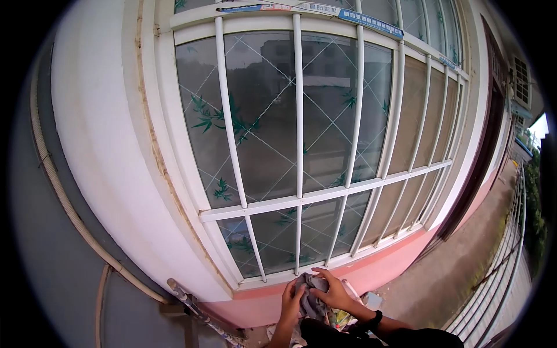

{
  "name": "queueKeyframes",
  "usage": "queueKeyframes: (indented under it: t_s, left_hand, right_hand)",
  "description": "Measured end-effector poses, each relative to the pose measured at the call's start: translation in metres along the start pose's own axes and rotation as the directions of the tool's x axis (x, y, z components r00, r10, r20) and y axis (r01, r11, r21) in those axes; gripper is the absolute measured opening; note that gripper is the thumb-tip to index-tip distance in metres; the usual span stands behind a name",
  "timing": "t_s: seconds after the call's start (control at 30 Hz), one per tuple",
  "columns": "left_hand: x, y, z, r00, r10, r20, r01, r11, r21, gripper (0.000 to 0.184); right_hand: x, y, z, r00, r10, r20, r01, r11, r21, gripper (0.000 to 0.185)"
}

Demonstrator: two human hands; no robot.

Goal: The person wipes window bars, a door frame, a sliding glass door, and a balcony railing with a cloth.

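A crumpled grey cloth (312, 290) is bunched between both hands at the bottom centre, just below the window sill. My left hand (291, 300) has its fingers and thumb closed on the cloth's left side. On the right side my right hand (333, 292) grips the same cloth, its thumb over the front and a finger along the top. A dark band circles the right wrist. Behind the hands stands a window (261, 127) with white bars and green leaf patterns on its glass. Neither hand touches the bars.
A pipe or pole (200, 313) leans low at the left, by the pink wall base (249, 310). Bags and other items (342, 318) lie below the right hand. A metal railing (503, 261) runs along the walkway at the right. A hose (64, 197) hangs at the far left.
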State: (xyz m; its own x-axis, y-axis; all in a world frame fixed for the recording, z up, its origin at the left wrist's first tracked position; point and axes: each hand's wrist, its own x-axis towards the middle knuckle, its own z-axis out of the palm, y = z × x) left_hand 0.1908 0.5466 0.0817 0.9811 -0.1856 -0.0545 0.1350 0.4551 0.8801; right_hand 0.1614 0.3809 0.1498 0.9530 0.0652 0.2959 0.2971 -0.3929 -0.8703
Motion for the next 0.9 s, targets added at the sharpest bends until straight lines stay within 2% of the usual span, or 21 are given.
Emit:
queueKeyframes:
  t_s: [0.07,0.1,0.13,0.2,0.23,0.27,0.33,0.37,0.4,0.47,0.57,0.6,0.63,0.67,0.73,0.8,0.87,0.9]
  left_hand:
    - [-0.005,0.005,-0.005,0.999,-0.041,0.001,0.041,0.992,-0.116,0.044]
    - [-0.008,0.008,-0.005,0.999,-0.041,-0.016,0.040,0.995,-0.094,0.046]
    - [-0.011,0.012,-0.005,0.998,-0.048,-0.027,0.046,0.994,-0.096,0.046]
    - [-0.018,0.018,-0.009,0.997,-0.076,-0.020,0.071,0.983,-0.167,0.048]
    - [-0.018,0.011,-0.015,0.997,-0.078,0.003,0.076,0.966,-0.246,0.049]
    - [-0.019,0.006,-0.018,0.995,-0.096,-0.008,0.091,0.965,-0.245,0.049]
    - [-0.024,0.003,-0.021,0.997,-0.042,0.072,0.066,0.925,-0.374,0.047]
    - [-0.029,0.007,-0.018,0.996,-0.086,0.020,0.088,0.960,-0.266,0.046]
    - [-0.032,0.000,-0.024,0.997,-0.056,0.061,0.065,0.986,-0.156,0.049]
    - [-0.038,0.000,-0.023,0.991,0.036,0.126,-0.040,0.999,0.032,0.060]
    - [-0.044,0.000,-0.018,0.996,-0.052,0.066,0.051,0.998,0.027,0.061]
    - [-0.049,0.007,-0.012,0.997,-0.081,0.020,0.080,0.996,0.027,0.056]
    - [-0.051,0.005,-0.013,0.992,-0.127,0.019,0.128,0.991,-0.033,0.052]
    - [-0.053,0.008,-0.016,0.986,-0.169,0.015,0.169,0.985,0.021,0.052]
    - [-0.060,0.011,-0.016,0.970,-0.244,0.020,0.244,0.970,0.009,0.054]
    - [-0.067,0.014,-0.016,0.945,-0.324,0.046,0.317,0.942,0.110,0.055]
    - [-0.063,0.018,-0.020,0.952,-0.304,-0.027,0.305,0.940,0.151,0.057]
    - [-0.061,0.019,-0.022,0.948,-0.317,0.012,0.309,0.930,0.198,0.063]
  right_hand:
    - [0.002,0.022,0.001,0.998,0.059,-0.016,-0.059,0.998,0.003,0.067]
    - [0.001,0.013,-0.002,0.994,0.103,-0.031,-0.105,0.990,-0.088,0.065]
    - [0.001,0.026,0.001,0.994,0.111,-0.022,-0.113,0.990,-0.086,0.065]
    - [0.001,0.052,0.010,0.989,0.139,0.056,-0.143,0.985,0.094,0.061]
    - [-0.003,0.053,0.009,0.943,0.284,0.171,-0.319,0.917,0.238,0.060]
    - [-0.003,0.054,0.009,0.937,0.301,0.180,-0.338,0.909,0.243,0.060]
    - [-0.006,0.061,0.013,0.891,0.370,0.263,-0.444,0.832,0.332,0.058]
    - [-0.007,0.048,0.012,0.891,0.397,0.220,-0.449,0.838,0.309,0.056]
    - [-0.009,0.059,0.013,0.907,0.372,0.199,-0.416,0.867,0.273,0.054]
    - [-0.013,0.060,0.012,0.935,0.301,0.186,-0.348,0.875,0.335,0.046]
    - [-0.019,0.062,0.016,0.955,0.289,0.070,-0.297,0.932,0.208,0.035]
    - [-0.020,0.073,0.015,0.975,0.201,0.099,-0.209,0.975,0.072,0.036]
    - [-0.022,0.071,0.015,0.980,0.182,0.082,-0.183,0.983,0.002,0.039]
    - [-0.022,0.063,0.013,0.971,0.221,0.091,-0.211,0.971,-0.110,0.040]
    - [-0.028,0.062,0.018,0.976,0.186,0.115,-0.167,0.974,-0.154,0.044]
    - [-0.032,0.056,0.025,0.958,0.248,0.145,-0.218,0.956,-0.195,0.045]
    - [-0.042,0.058,0.030,0.954,0.277,0.114,-0.259,0.954,-0.148,0.046]
    - [-0.043,0.055,0.035,0.951,0.281,0.126,-0.267,0.956,-0.121,0.047]
